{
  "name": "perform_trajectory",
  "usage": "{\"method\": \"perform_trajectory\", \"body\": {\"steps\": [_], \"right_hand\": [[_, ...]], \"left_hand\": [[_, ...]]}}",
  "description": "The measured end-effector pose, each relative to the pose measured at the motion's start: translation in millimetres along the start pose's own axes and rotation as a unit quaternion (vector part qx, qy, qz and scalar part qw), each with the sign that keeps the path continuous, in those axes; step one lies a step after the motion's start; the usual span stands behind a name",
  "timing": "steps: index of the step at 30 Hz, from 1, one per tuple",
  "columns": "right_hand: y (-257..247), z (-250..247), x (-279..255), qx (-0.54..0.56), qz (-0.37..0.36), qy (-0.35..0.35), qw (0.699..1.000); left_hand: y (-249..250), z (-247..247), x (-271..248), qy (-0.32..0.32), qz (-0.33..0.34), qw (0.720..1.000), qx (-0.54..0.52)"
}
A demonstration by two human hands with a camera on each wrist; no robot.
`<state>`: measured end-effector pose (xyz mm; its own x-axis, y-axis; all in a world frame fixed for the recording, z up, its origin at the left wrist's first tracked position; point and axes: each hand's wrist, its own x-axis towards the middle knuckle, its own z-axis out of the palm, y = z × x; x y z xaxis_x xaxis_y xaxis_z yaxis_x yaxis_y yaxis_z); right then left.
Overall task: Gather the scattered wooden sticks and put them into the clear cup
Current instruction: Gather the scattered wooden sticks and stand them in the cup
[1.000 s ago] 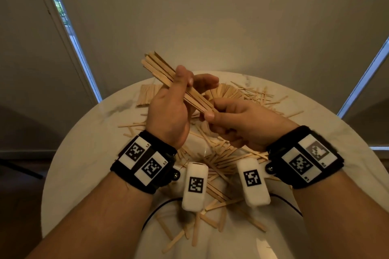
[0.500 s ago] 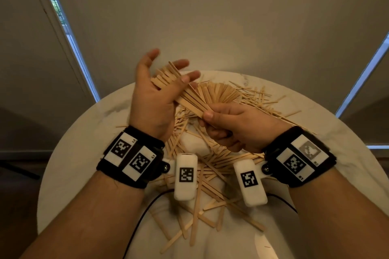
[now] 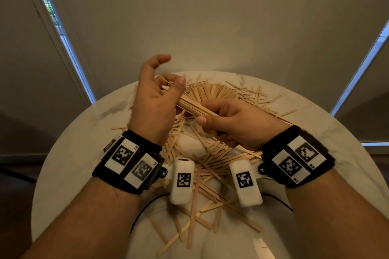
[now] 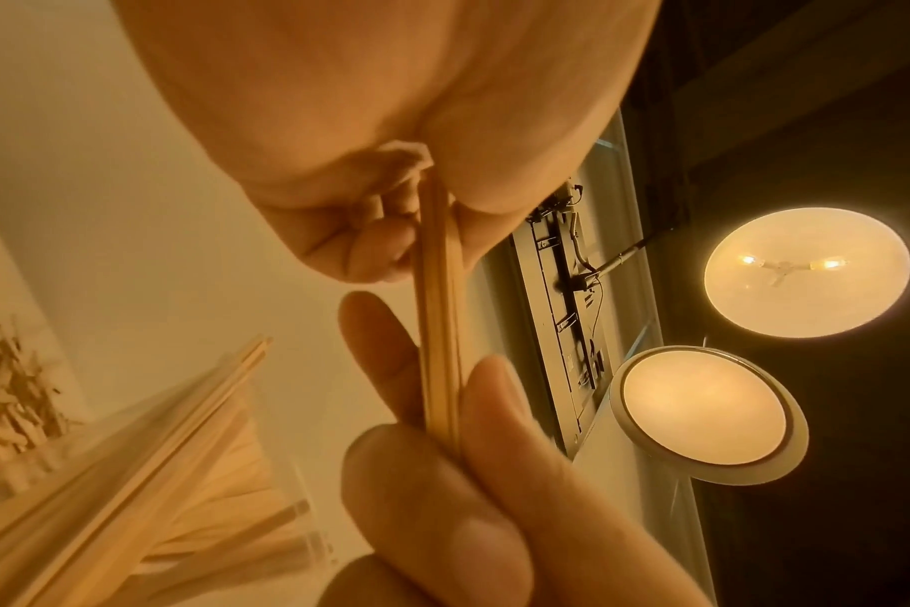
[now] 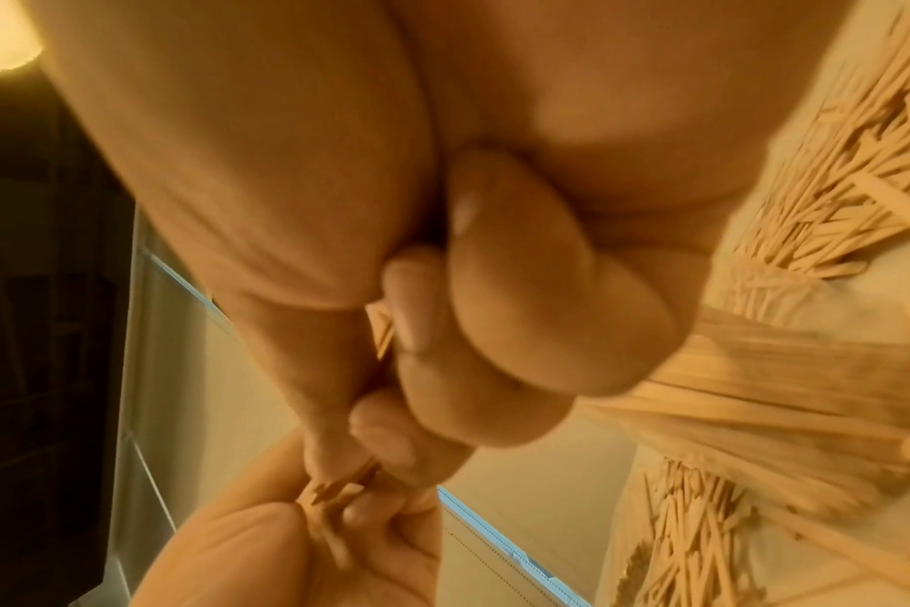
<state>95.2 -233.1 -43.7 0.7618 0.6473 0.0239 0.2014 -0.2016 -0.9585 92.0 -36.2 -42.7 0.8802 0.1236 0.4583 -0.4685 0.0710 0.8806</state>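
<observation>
Since half a second ago the left hand (image 3: 152,103) has tipped outward, its upper fingers lifting clear of the bundle of sticks (image 3: 193,107) so that only the thumb (image 3: 179,84) lies against the far end. The left grip is now loose, fingers spread and lightly curved, while the left wrist view shows a few sticks (image 4: 440,328) running between its thumb and fingers, so whether it pinches them or merely steadies them I cannot tell. The right hand (image 3: 233,124) has its grip pressed together round the near end of the bundle, thumb on top, fingers curled beneath. The bundle is raised above the middle of the round white counter (image 3: 69,153). Loose sticks (image 3: 202,166) lie scattered over the counter's centre and towards its far and near edges.
</observation>
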Motion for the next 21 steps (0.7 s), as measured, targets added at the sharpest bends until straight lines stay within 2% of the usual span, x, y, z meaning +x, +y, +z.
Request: {"method": "perform_trajectory", "body": {"steps": [3, 7, 10, 16, 19, 21], "right_hand": [[-0.2, 1.0, -0.5, -0.012, 0.001, 0.010, 1.000], [-0.8, -2.7, -1.8, -0.023, -0.005, 0.043, 0.999], [-1.3, -2.2, -0.9, -0.012, -0.031, 0.075, 0.997], [2.5, -0.2, 3.9, -0.001, -0.071, 0.145, 0.987], [3.5, -2.2, 8.4, 0.086, -0.106, 0.217, 0.966], [3.5, -3.0, 11.2, 0.133, -0.125, 0.263, 0.947]], "left_hand": [[-1.3, 2.6, -3.4, -0.056, -0.004, 0.997, 0.060], [-7.5, 1.3, -2.2, -0.039, -0.004, 0.993, 0.115], [-8.5, -2.6, 1.8, -0.010, -0.038, 0.998, 0.044], [-7.0, -5.1, 3.0, -0.068, -0.052, 0.996, 0.021], [-7.5, -9.6, 9.0, -0.018, -0.073, 0.996, -0.045], [-8.6, -9.6, 10.3, -0.010, -0.088, 0.995, -0.049]]}}
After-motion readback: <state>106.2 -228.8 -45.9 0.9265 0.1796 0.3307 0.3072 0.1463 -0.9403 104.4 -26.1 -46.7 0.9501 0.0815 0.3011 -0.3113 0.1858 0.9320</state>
